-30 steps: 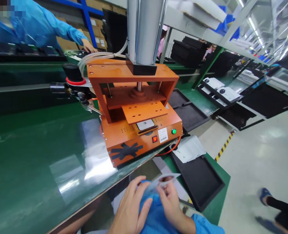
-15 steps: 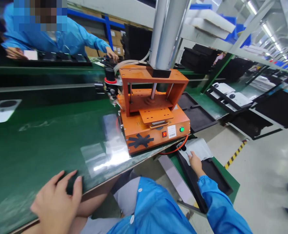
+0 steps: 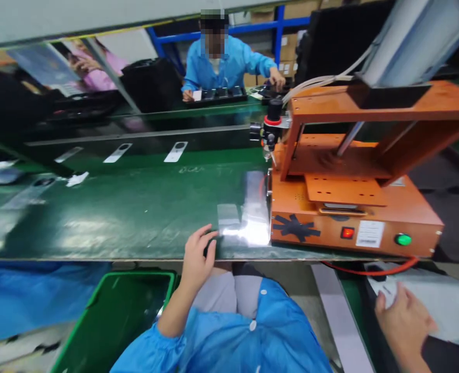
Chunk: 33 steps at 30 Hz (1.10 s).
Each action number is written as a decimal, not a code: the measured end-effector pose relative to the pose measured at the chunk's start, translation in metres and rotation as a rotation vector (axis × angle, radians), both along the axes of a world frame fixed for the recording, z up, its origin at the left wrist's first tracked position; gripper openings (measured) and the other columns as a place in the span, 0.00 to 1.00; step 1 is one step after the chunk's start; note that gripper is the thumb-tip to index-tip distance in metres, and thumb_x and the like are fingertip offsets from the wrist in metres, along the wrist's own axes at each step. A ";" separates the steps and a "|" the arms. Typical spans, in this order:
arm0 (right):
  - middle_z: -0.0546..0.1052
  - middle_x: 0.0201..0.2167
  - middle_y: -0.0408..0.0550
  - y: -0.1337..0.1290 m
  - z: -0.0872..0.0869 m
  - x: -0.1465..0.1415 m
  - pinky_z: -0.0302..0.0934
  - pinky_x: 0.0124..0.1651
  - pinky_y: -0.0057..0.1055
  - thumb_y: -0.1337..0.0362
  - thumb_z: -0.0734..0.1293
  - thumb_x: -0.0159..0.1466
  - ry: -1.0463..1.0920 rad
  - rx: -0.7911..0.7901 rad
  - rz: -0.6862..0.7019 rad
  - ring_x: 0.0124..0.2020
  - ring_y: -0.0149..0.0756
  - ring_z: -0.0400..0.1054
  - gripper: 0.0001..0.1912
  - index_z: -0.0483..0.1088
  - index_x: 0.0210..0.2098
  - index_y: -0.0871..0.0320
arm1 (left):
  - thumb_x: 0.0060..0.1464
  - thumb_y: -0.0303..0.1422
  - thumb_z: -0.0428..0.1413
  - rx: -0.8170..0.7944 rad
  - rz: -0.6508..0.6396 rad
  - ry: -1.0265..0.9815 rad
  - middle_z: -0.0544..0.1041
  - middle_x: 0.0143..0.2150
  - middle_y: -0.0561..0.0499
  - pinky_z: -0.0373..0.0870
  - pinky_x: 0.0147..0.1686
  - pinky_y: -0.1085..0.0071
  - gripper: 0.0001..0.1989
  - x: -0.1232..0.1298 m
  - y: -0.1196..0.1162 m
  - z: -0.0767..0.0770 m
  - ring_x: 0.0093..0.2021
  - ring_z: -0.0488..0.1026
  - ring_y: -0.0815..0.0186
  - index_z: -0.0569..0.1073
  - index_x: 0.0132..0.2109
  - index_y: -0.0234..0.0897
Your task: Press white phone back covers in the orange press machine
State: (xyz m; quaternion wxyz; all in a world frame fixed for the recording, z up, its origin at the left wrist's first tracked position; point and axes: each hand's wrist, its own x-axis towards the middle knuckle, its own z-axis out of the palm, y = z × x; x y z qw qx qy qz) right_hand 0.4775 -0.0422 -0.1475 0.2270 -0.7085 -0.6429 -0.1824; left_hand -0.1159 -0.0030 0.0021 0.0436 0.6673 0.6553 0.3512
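Observation:
My left hand [image 3: 199,254] rests at the front edge of the green bench top [image 3: 152,217], its fingers curved and apart, with nothing in them. To the right, below bench height, my right hand [image 3: 404,321] grips a small white flat piece [image 3: 387,291] between thumb and fingers. Beneath and beside that hand lies a translucent white bag or sheet [image 3: 455,300] over a dark tray [image 3: 450,357]. An orange press [image 3: 311,199] stands on the bench between the hands, its green button [image 3: 402,239] and red switch [image 3: 347,232] lit.
Several whitish plates with dark round openings, one nearest the press [image 3: 175,151], lie along the bench's far side. A green bin [image 3: 109,280] sits below at left. A red hose [image 3: 373,271] hangs under the press. Across the bench works a person in blue [image 3: 237,62].
The view has swung left, bringing in the green bin and more bench. My right hand now shows closer, with a white piece in its fingers. My left hand stays by the bench edge.

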 end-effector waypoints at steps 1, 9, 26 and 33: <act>0.77 0.43 0.71 0.004 0.001 -0.014 0.64 0.35 0.54 0.59 0.65 0.68 -0.008 -0.022 0.171 0.40 0.63 0.74 0.24 0.69 0.61 0.63 | 0.69 0.34 0.48 0.003 -0.019 0.005 0.73 0.62 0.43 0.65 0.63 0.53 0.14 0.005 0.002 0.002 0.63 0.69 0.56 0.75 0.55 0.43; 0.78 0.39 0.51 0.031 0.097 -0.232 0.69 0.40 0.36 0.72 0.61 0.70 0.225 -0.164 1.247 0.37 0.39 0.72 0.13 0.73 0.51 0.60 | 0.68 0.34 0.51 -0.040 0.070 -0.081 0.82 0.51 0.48 0.67 0.63 0.53 0.12 -0.004 0.050 0.013 0.58 0.73 0.58 0.79 0.49 0.43; 0.75 0.37 0.49 0.152 0.202 -0.407 0.56 0.40 0.38 0.71 0.66 0.71 0.070 -0.221 0.981 0.40 0.43 0.67 0.04 0.73 0.42 0.58 | 0.53 0.37 0.69 -0.167 -0.004 -0.078 0.79 0.60 0.53 0.58 0.67 0.51 0.19 -0.017 0.089 0.010 0.67 0.65 0.54 0.79 0.53 0.48; 0.77 0.42 0.49 0.172 0.194 -0.438 0.54 0.43 0.41 0.70 0.67 0.71 0.069 -0.141 0.963 0.45 0.45 0.65 0.05 0.74 0.45 0.57 | 0.55 0.32 0.67 -0.122 0.028 -0.110 0.83 0.52 0.54 0.60 0.65 0.52 0.10 -0.014 0.087 0.011 0.64 0.68 0.55 0.78 0.45 0.45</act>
